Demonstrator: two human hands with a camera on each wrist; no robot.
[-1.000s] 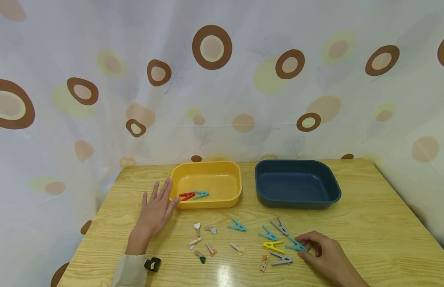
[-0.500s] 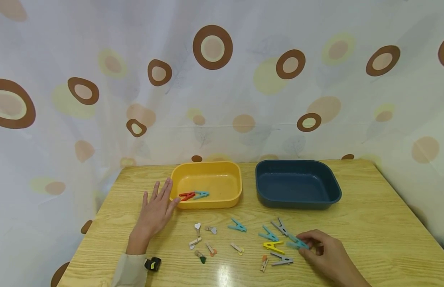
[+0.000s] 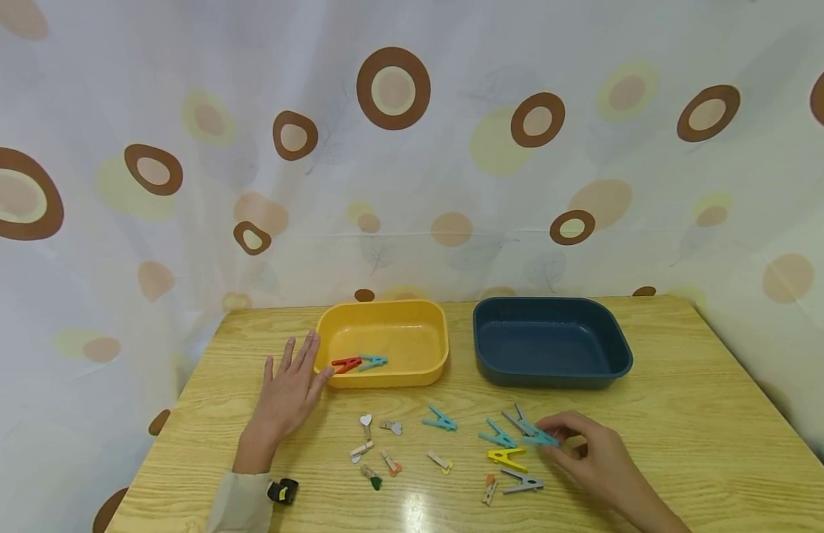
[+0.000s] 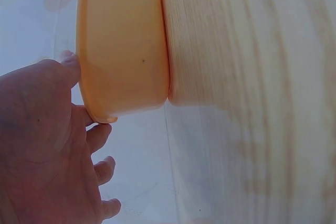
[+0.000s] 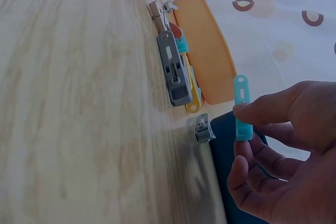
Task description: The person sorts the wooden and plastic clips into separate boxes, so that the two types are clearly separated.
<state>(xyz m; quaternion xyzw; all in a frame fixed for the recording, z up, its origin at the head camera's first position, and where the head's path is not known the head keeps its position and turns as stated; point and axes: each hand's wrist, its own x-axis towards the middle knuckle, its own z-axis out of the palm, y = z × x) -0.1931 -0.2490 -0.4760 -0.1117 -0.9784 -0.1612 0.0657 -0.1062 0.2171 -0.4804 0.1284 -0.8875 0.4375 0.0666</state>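
Between thumb and fingers, my right hand (image 3: 588, 448) pinches a turquoise clothespin (image 5: 242, 109), lifted off the table in the right wrist view. Below and beside it lie a grey clothespin (image 3: 513, 419), another turquoise clothespin (image 3: 498, 434), a yellow clothespin (image 3: 507, 458) and a second grey clothespin (image 3: 522, 481). With fingers spread and straight, my left hand (image 3: 285, 396) rests on the left rim of the yellow tray (image 3: 385, 380). A red clothespin (image 3: 347, 363) and a turquoise one lie inside that tray.
A dark blue tray (image 3: 551, 377) stands right of the yellow one. Several small wooden pegs with heart ends, such as a white-heart peg (image 3: 366, 424), lie scattered in front. One more turquoise clothespin (image 3: 440, 418) lies mid-table. A patterned curtain (image 3: 412, 185) hangs behind.
My right hand has raised the turquoise clothespin off the table and shifted it slightly up and left in the head view. The left hand has stayed still.
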